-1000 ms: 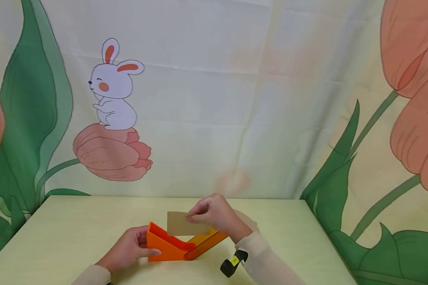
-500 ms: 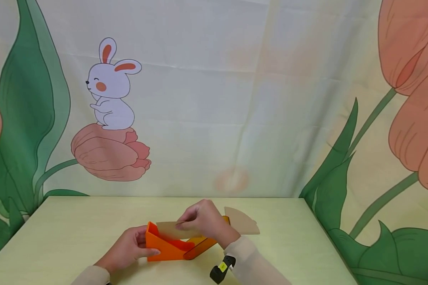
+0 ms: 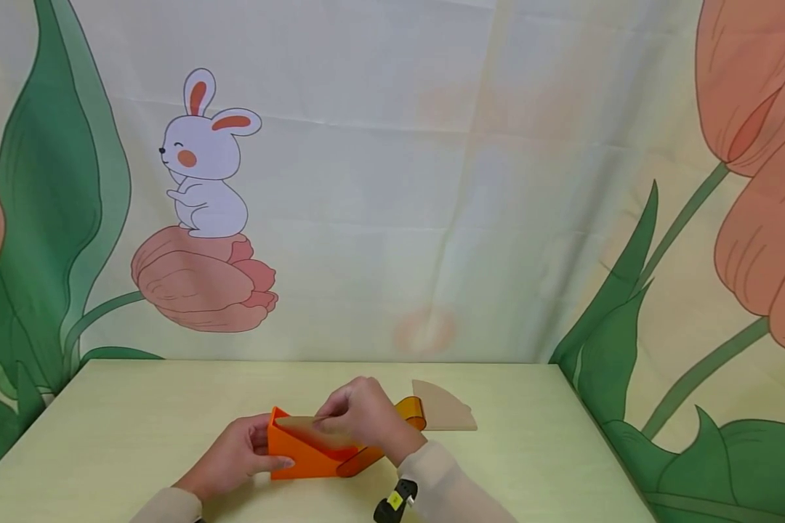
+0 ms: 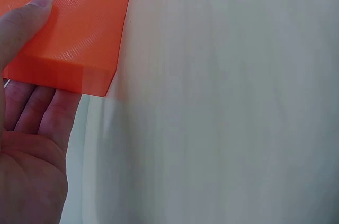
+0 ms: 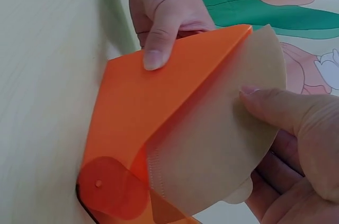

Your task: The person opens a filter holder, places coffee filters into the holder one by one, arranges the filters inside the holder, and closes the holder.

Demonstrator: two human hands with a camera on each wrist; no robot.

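Observation:
An orange filter holder [image 3: 304,459] stands on the table, its amber see-through lid [image 3: 411,411] swung out to the right. My left hand [image 3: 235,454] grips its left end; in the left wrist view the thumb lies on one face of the holder [image 4: 85,33] and the fingers reach behind. A brown paper coffee filter [image 5: 212,144] sits partly inside the holder's slot. Between thumb and fingers, my right hand [image 5: 307,139] pinches its curved edge. Whether it is one filter or a stack, I cannot tell.
Another fan-shaped brown paper filter [image 3: 446,408] lies flat on the table [image 3: 517,450], behind the lid. A printed cloth [image 3: 353,181] with a rabbit and tulips hangs beyond the table's back edge.
My right hand has moved left and down, bringing the paper filter from above the holder into its slot. My left hand stays on the holder.

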